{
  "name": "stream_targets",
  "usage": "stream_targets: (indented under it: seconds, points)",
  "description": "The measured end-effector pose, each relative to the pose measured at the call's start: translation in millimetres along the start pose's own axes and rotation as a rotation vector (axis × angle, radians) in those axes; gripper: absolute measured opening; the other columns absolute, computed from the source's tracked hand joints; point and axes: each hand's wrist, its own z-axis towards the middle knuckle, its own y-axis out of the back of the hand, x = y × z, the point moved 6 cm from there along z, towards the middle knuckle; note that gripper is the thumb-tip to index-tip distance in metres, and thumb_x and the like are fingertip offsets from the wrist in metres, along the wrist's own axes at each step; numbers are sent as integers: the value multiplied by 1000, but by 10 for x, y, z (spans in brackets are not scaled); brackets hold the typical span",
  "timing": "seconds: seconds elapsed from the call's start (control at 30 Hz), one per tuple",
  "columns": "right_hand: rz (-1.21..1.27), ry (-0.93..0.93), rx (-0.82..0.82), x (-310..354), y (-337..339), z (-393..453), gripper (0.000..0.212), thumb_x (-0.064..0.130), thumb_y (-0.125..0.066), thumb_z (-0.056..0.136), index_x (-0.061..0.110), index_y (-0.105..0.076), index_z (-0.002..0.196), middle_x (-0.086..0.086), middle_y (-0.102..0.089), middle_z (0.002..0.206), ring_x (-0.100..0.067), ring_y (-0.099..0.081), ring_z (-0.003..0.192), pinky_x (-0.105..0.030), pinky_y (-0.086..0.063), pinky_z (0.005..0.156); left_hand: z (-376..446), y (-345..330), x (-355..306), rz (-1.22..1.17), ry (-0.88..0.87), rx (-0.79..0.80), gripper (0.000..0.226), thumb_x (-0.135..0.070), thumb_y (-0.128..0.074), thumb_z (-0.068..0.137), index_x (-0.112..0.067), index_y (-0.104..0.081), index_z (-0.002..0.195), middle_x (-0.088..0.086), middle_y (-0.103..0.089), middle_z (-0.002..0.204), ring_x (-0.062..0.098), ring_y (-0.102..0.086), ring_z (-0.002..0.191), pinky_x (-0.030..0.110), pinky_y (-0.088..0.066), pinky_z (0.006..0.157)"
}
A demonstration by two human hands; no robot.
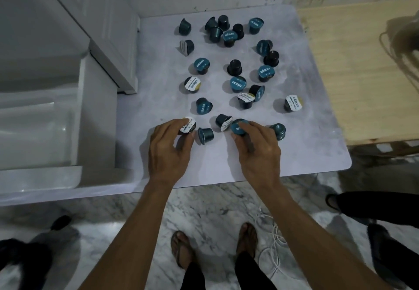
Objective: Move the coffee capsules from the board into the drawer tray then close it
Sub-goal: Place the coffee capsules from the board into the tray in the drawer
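Several dark teal and black coffee capsules lie scattered over a pale board (294, 144). At the board's near edge my left hand (169, 149) grips a white-lidded capsule (188, 125). Beside it my right hand (258, 151) grips a blue-lidded capsule (238, 127). Between the two hands a teal capsule (205, 135) lies on its side, and another white-lidded one (223, 121) leans just behind it. The white drawer (97, 117) stands pulled out at the left, its tray (34, 131) showing nothing inside.
A white cabinet (68, 17) rises behind the drawer at the left. A wooden surface (362, 74) adjoins the board on the right. My sandalled feet (213, 246) stand on marble floor, with a white cable (272, 228) and other people's dark legs at both sides.
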Motion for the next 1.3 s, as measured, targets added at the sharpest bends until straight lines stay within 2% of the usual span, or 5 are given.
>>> stream_targets:
  seconds: [0.4, 0.63, 0.73, 0.87, 1.3]
  points:
    - [159, -137, -28, 381, 507, 196, 29, 11, -81, 78, 9, -72, 106, -5, -70, 92, -22, -63, 79, -24, -49, 69, -17, 566, -515, -209, 147, -99, 26, -9, -76, 83, -6, -70, 108, 3, -70, 109, 20, -66, 101, 34, -54, 89]
    - [294, -83, 17, 1425, 773, 657, 23, 20, -80, 80, 13, -74, 100, -4, -69, 87, -9, -60, 75, -9, -43, 66, 418, 1889, -902, -184, 105, -184, 28, -16, -77, 82, -14, -71, 109, -5, -70, 106, 17, -67, 96, 31, -56, 81]
    - [351, -22, 55, 2007, 640, 808, 21, 27, -77, 82, 14, -74, 97, -2, -70, 84, -16, -63, 75, -25, -50, 63, 555, 2526, -687, -123, 114, -219, 26, -17, -78, 81, -17, -71, 106, -12, -69, 103, 17, -67, 89, 33, -56, 75]
    - [415, 18, 127, 2769, 187, 856, 20, 24, -79, 80, 17, -73, 98, 1, -70, 86, -11, -64, 75, -18, -48, 60, 613, 3313, -67, -68, 229, -243, 24, -21, -79, 79, -22, -71, 102, -17, -66, 99, 7, -63, 80, 8, -48, 63]
    - [339, -69, 655, 4163, -1751, 202, 12, 20, -82, 77, 21, -74, 87, 23, -69, 81, -2, -65, 72, -11, -48, 66, 709, 4453, 2275, 86, 385, 402, 18, -25, -81, 76, -24, -74, 93, -15, -69, 81, 6, -65, 63, 16, -48, 61]
